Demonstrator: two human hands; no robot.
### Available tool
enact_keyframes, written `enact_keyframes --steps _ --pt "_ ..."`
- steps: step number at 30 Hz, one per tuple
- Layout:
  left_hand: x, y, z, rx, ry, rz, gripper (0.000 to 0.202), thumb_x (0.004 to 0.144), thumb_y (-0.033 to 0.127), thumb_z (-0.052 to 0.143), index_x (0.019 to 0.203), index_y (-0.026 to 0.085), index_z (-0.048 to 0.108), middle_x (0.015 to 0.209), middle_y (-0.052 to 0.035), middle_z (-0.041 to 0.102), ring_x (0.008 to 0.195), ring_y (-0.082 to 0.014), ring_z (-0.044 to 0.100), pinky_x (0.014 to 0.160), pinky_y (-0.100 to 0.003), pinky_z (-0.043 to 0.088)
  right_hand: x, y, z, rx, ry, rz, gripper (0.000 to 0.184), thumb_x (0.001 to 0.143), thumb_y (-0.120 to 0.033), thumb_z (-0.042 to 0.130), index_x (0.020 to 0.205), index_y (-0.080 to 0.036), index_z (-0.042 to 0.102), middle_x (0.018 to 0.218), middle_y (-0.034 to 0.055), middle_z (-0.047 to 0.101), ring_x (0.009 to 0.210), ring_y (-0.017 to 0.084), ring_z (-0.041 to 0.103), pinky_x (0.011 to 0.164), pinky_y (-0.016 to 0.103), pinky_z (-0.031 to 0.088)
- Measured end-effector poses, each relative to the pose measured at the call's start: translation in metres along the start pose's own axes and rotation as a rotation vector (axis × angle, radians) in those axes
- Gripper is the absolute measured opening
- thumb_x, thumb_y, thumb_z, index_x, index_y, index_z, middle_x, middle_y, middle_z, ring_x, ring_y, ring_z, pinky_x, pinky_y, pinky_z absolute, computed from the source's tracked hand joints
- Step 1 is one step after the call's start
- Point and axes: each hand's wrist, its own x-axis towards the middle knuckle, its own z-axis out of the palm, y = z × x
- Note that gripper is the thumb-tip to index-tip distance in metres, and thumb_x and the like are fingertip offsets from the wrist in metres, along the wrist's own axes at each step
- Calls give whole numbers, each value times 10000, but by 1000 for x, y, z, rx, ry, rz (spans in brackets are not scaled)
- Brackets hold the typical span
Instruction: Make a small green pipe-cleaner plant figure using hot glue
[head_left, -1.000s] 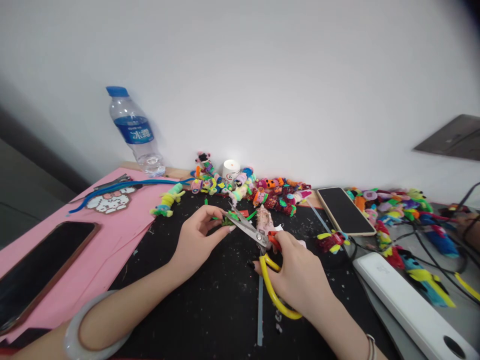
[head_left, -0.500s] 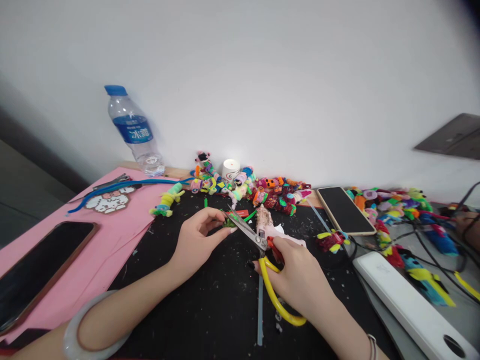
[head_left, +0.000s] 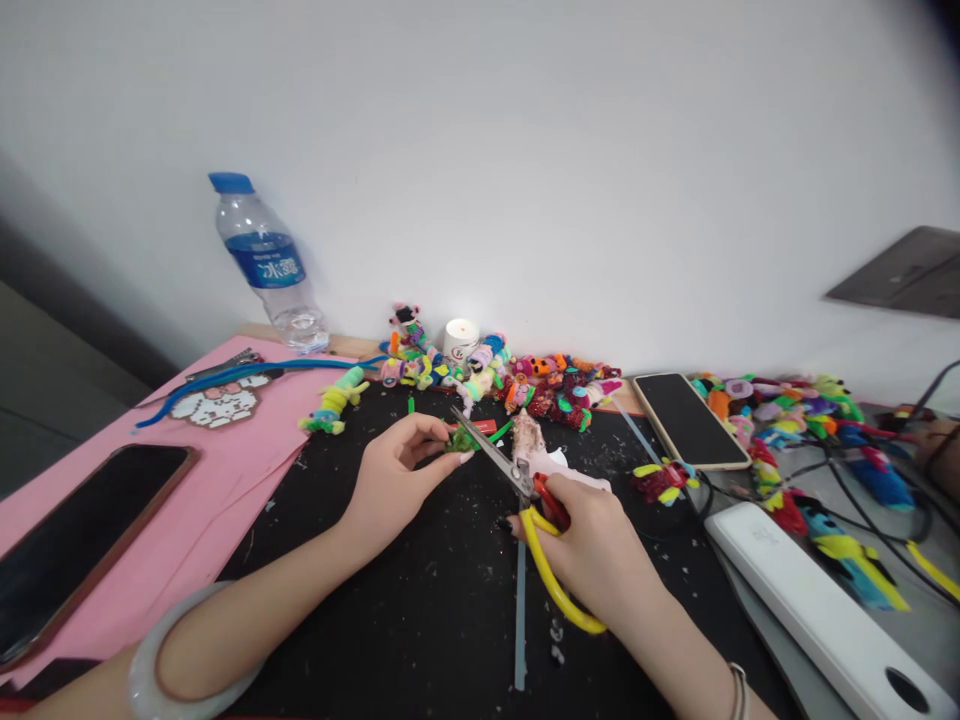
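Between the thumb and fingers of my left hand (head_left: pixel 405 470) is a small green fuzzy piece of pipe cleaner (head_left: pixel 463 437), partly covered by the fingertips. My right hand (head_left: pixel 600 545) grips scissors (head_left: pixel 491 450) with yellow and red handles. Their blades point up and left, across the right side of the green piece; whether they touch it I cannot tell. Just behind the scissors lies a pale pink glue gun (head_left: pixel 562 468) with a stained nozzle. A translucent glue stick (head_left: pixel 520 620) runs toward me below the scissors.
Colourful pipe-cleaner figures (head_left: pixel 555 385) line the wall beside a white cup (head_left: pixel 460 340). A water bottle (head_left: pixel 266 260), blue pipe cleaners (head_left: pixel 247 372) and a dark phone (head_left: pixel 90 540) are left. Another phone (head_left: pixel 690 420), black cables (head_left: pixel 832 470) and a white oblong device (head_left: pixel 817 600) are right.
The scissors' blades have closed somewhat, and the yellow handle has swung up and inward. More of the green piece shows now. My left hand has hardly moved.
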Motion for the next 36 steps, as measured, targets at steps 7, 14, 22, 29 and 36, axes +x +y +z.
enact_keyframes --steps 7,14,22,29,36 --pt "0 2 0 -15 21 -2 180 670 192 674 770 177 526 821 -2 576 814 -136 601 824 -290 500 -5 -5 -7 36 68 21 251 690 -375 588 769 -215 411 708 -13 529 599 150 493 515 224 320" --pt "-1 2 1 13 3 23 154 674 182 662 784 172 554 812 -14 608 814 -152 606 819 -303 503 -9 -8 5 -113 37 -3 336 693 -463 611 850 -212 453 862 25 583 739 212 575 562 260 339" --pt "-2 -1 1 21 3 13 148 659 175 666 764 170 562 796 -10 601 794 -149 596 805 -298 504 -9 -5 6 -162 17 0 294 739 -492 571 763 -216 473 751 2 581 634 186 555 501 248 288" --pt "-2 -2 0 49 4 -16 154 656 180 675 755 170 557 783 4 583 767 -131 586 792 -272 501 -8 -6 5 -178 14 5 272 743 -467 578 719 -217 472 705 -6 579 589 172 536 493 240 262" --pt "-1 -2 0 63 5 -13 150 658 191 677 746 166 559 782 3 594 775 -135 599 800 -274 507 -6 -5 6 -170 -28 39 310 747 -493 566 663 -215 457 652 -8 577 552 157 505 486 235 244"
